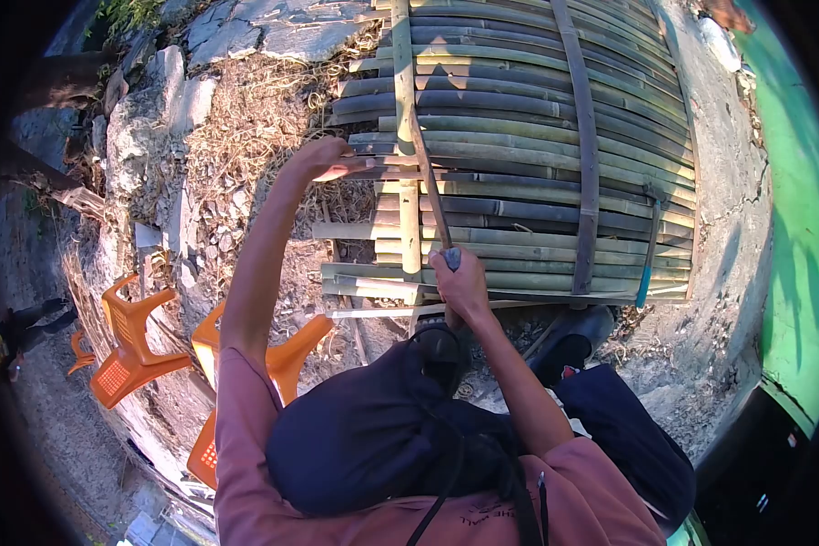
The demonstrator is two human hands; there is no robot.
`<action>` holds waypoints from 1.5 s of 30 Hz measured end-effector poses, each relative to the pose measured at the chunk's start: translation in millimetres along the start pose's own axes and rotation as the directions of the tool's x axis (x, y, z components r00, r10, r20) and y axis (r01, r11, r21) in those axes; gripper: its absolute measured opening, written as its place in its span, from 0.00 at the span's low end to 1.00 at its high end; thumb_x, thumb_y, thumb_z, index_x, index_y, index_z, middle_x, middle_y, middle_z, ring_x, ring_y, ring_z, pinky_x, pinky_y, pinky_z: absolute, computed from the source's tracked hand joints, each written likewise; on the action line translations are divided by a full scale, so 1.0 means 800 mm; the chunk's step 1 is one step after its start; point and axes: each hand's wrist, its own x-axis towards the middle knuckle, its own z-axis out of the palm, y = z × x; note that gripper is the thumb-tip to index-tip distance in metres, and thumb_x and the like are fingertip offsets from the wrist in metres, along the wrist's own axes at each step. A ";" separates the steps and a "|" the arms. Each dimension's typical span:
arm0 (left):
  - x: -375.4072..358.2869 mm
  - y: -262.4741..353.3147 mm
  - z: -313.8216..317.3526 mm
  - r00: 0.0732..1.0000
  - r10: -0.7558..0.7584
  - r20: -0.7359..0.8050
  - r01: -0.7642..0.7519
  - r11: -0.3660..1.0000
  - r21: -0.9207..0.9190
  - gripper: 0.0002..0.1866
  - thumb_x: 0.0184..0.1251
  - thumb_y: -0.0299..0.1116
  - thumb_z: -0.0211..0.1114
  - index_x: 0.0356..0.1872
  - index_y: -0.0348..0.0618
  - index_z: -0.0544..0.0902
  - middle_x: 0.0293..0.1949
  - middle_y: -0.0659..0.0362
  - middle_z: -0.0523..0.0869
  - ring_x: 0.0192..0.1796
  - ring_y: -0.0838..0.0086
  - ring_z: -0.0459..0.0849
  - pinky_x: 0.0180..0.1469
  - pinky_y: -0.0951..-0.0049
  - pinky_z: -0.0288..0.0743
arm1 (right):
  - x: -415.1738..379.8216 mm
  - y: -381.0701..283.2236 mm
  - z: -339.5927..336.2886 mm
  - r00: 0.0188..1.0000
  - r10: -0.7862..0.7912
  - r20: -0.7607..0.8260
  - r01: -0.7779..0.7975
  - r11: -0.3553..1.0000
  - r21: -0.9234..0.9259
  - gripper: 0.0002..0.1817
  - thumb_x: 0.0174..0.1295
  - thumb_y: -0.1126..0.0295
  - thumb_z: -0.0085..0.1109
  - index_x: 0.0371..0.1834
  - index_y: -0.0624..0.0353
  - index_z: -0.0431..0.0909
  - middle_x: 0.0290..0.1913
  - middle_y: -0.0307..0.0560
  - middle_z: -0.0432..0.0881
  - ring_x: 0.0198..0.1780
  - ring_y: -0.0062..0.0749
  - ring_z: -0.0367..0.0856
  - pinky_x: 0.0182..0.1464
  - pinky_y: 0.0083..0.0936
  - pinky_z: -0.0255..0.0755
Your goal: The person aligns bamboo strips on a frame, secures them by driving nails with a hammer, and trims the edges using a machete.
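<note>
My right hand (461, 284) is closed around the handle of a machete (432, 187). Its long brown blade points away from me and lies across the bamboo slats, beside a pale lengthwise bamboo pole (404, 68). Farther forward on the left, my left hand (323, 160) reaches the slats' uneven ends. Its fingers and thumb appear pinched on the end of a thin bamboo slat (393, 160), which runs toward the blade; the exact contact is small. The bamboo slat panel (500, 150) lies in front of me, its slats side by side under the pole and a darker crosspiece (584, 155).
A hammer (648, 246) with a blue grip lies on the panel's right side. Orange plastic chairs (132, 341) are at left. Dry shavings (246, 136) cover the ground beside broken concrete. A green surface (796, 227) borders the right. My shoes are by the panel's near edge.
</note>
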 end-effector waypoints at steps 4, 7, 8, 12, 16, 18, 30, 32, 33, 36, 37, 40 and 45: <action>-0.016 0.007 0.007 0.996 0.089 -0.027 -0.089 0.996 0.014 0.37 0.67 0.72 0.58 0.27 0.42 0.86 0.21 0.53 0.83 0.28 0.60 0.84 0.37 0.52 0.77 | -0.003 -0.011 -0.002 0.999 0.049 0.008 -0.049 0.999 0.014 0.20 0.66 0.58 0.64 0.31 0.68 0.79 0.20 0.50 0.78 0.23 0.32 0.74 0.32 0.37 0.71; -0.024 0.000 0.051 0.758 0.348 -0.552 -0.266 0.937 0.226 0.29 0.72 0.63 0.58 0.29 0.45 0.85 0.22 0.53 0.84 0.28 0.57 0.84 0.33 0.52 0.76 | -0.001 -0.001 0.002 0.999 0.053 0.006 -0.053 0.998 0.015 0.20 0.67 0.57 0.64 0.32 0.68 0.79 0.20 0.50 0.78 0.23 0.32 0.74 0.31 0.37 0.71; -0.028 0.003 0.058 0.758 0.312 -0.572 -0.231 0.950 0.212 0.27 0.72 0.61 0.60 0.29 0.45 0.84 0.22 0.53 0.83 0.27 0.55 0.83 0.30 0.53 0.73 | -0.002 -0.005 0.001 0.998 0.058 0.002 -0.058 0.998 0.015 0.20 0.67 0.57 0.64 0.32 0.68 0.79 0.20 0.50 0.78 0.23 0.32 0.74 0.31 0.37 0.71; -0.034 0.006 0.071 0.735 0.274 -0.620 -0.188 0.961 0.202 0.23 0.72 0.56 0.63 0.26 0.47 0.80 0.19 0.54 0.80 0.23 0.55 0.80 0.23 0.56 0.67 | -0.005 -0.015 0.003 1.000 0.006 0.000 -0.006 1.000 -0.020 0.22 0.69 0.56 0.62 0.32 0.69 0.79 0.19 0.51 0.76 0.22 0.32 0.72 0.31 0.37 0.70; -0.030 0.003 0.079 0.658 0.309 -0.687 -0.215 0.951 0.222 0.21 0.72 0.54 0.65 0.28 0.48 0.80 0.19 0.55 0.81 0.22 0.57 0.80 0.21 0.57 0.67 | -0.006 -0.016 0.008 0.999 -0.002 -0.039 0.004 0.999 0.040 0.23 0.71 0.55 0.60 0.33 0.69 0.79 0.19 0.52 0.74 0.22 0.33 0.72 0.30 0.38 0.69; -0.033 0.005 0.081 0.665 0.296 -0.686 -0.186 0.955 0.232 0.20 0.72 0.53 0.65 0.28 0.48 0.80 0.19 0.56 0.81 0.21 0.57 0.80 0.21 0.58 0.67 | -0.005 -0.019 0.008 0.999 -0.013 -0.040 0.015 0.999 0.044 0.23 0.71 0.54 0.59 0.33 0.70 0.79 0.19 0.51 0.74 0.21 0.33 0.72 0.30 0.38 0.69; -0.031 0.001 0.091 0.629 0.308 -0.714 -0.164 0.950 0.265 0.18 0.70 0.50 0.67 0.27 0.48 0.79 0.20 0.59 0.82 0.20 0.60 0.82 0.20 0.60 0.71 | 0.003 -0.024 0.011 0.993 -0.099 -0.059 0.098 0.995 -0.027 0.26 0.74 0.52 0.53 0.33 0.70 0.77 0.19 0.55 0.74 0.22 0.38 0.74 0.31 0.41 0.68; -0.030 0.005 0.088 0.611 0.311 -0.728 -0.168 0.950 0.264 0.18 0.70 0.50 0.68 0.27 0.48 0.79 0.20 0.59 0.82 0.20 0.60 0.82 0.20 0.60 0.71 | 0.007 -0.017 0.010 0.991 -0.118 -0.059 0.112 0.989 -0.100 0.26 0.74 0.53 0.53 0.33 0.70 0.77 0.19 0.55 0.74 0.22 0.39 0.74 0.31 0.41 0.69; -0.030 0.003 0.090 0.584 0.337 -0.739 -0.195 0.942 0.274 0.18 0.69 0.50 0.68 0.27 0.48 0.79 0.20 0.59 0.81 0.20 0.60 0.82 0.20 0.60 0.71 | 0.006 -0.016 0.007 0.996 -0.084 -0.035 0.080 0.992 -0.101 0.25 0.74 0.53 0.53 0.33 0.70 0.77 0.19 0.56 0.74 0.23 0.40 0.75 0.32 0.41 0.69; -0.031 0.000 0.099 0.597 0.335 -0.729 -0.195 0.942 0.273 0.19 0.69 0.50 0.68 0.26 0.48 0.79 0.20 0.59 0.81 0.21 0.60 0.82 0.20 0.60 0.71 | 0.006 -0.005 0.004 0.998 -0.055 -0.006 0.054 0.993 -0.107 0.25 0.74 0.53 0.53 0.33 0.70 0.78 0.19 0.56 0.75 0.22 0.41 0.75 0.32 0.42 0.69; -0.026 -0.002 0.091 0.617 0.321 -0.719 -0.165 0.945 0.281 0.19 0.69 0.50 0.69 0.26 0.48 0.79 0.20 0.59 0.81 0.21 0.60 0.82 0.21 0.60 0.72 | 0.015 -0.006 0.004 0.996 -0.087 -0.012 0.085 0.991 -0.104 0.25 0.74 0.53 0.54 0.33 0.70 0.78 0.19 0.56 0.75 0.22 0.42 0.76 0.31 0.42 0.69; -0.027 0.001 0.091 0.536 0.353 -0.767 -0.205 0.936 0.287 0.19 0.68 0.51 0.69 0.26 0.48 0.79 0.20 0.59 0.81 0.21 0.60 0.83 0.21 0.60 0.73 | 0.004 -0.029 0.002 0.988 -0.147 -0.044 0.142 0.984 -0.104 0.26 0.73 0.52 0.54 0.33 0.70 0.78 0.18 0.56 0.74 0.21 0.42 0.75 0.30 0.42 0.68; -0.029 0.004 0.094 0.560 0.338 -0.756 -0.172 0.940 0.293 0.18 0.68 0.50 0.69 0.27 0.48 0.78 0.22 0.60 0.82 0.23 0.61 0.84 0.22 0.61 0.75 | 0.011 -0.013 0.006 0.981 -0.187 -0.057 0.178 0.974 -0.142 0.25 0.73 0.52 0.54 0.34 0.70 0.78 0.17 0.55 0.73 0.19 0.43 0.75 0.29 0.41 0.68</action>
